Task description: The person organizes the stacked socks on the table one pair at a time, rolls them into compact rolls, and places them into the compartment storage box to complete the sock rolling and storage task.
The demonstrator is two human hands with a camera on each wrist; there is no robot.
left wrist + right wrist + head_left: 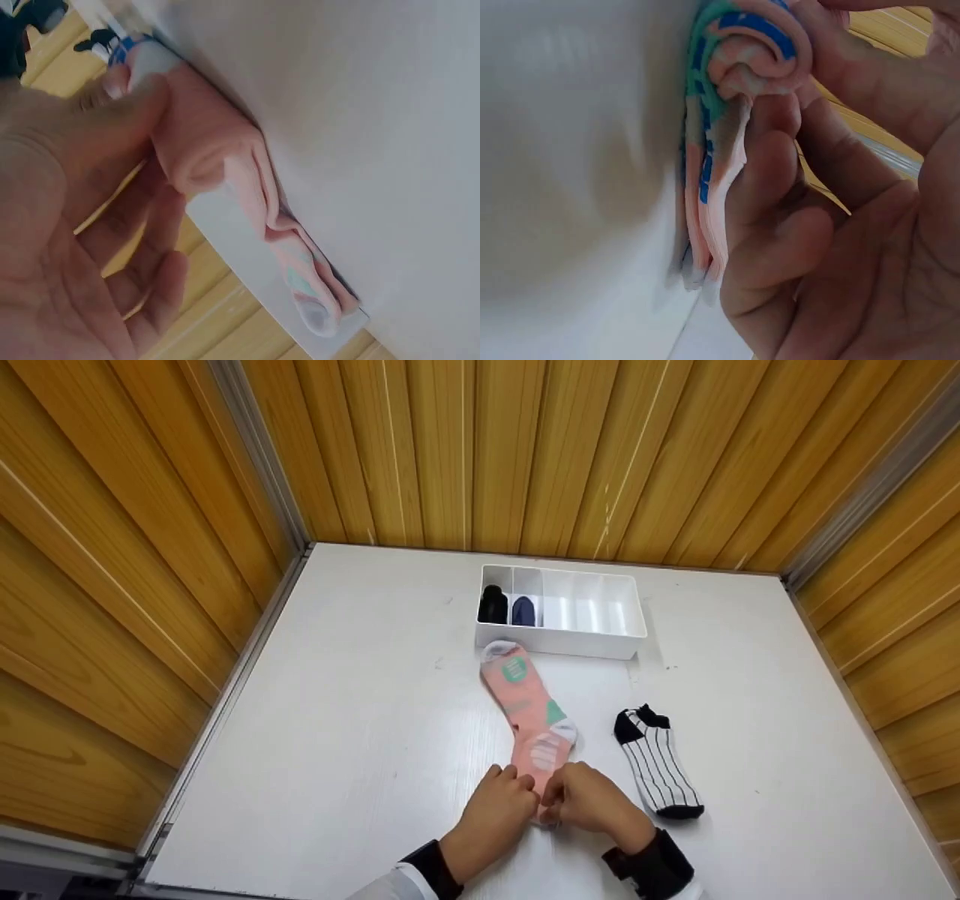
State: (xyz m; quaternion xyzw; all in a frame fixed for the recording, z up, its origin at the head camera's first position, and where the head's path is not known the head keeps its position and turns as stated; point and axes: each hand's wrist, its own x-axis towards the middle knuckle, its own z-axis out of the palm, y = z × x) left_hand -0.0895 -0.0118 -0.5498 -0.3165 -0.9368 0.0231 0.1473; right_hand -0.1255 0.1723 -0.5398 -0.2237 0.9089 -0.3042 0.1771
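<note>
A pair of pink socks (525, 697) with green and white patches lies stretched along the white table, toes and cuffs layered together. Its near end is wound into a roll (761, 49), whose pink, green and blue spiral shows in the right wrist view. My left hand (491, 810) pinches one side of this roll, thumb on top and fingers beneath. On the other side my right hand (592, 802) holds the roll between thumb and curled fingers. Beyond the hands, the flat part of the socks reaches up to the box front.
A white divided box (559, 642) stands at the back, with a black bundle (493, 606) and a navy bundle (523, 612) in its two left compartments. White socks with black stripes (661, 769) lie right of my right hand. Wood-patterned walls (495, 457) enclose the table.
</note>
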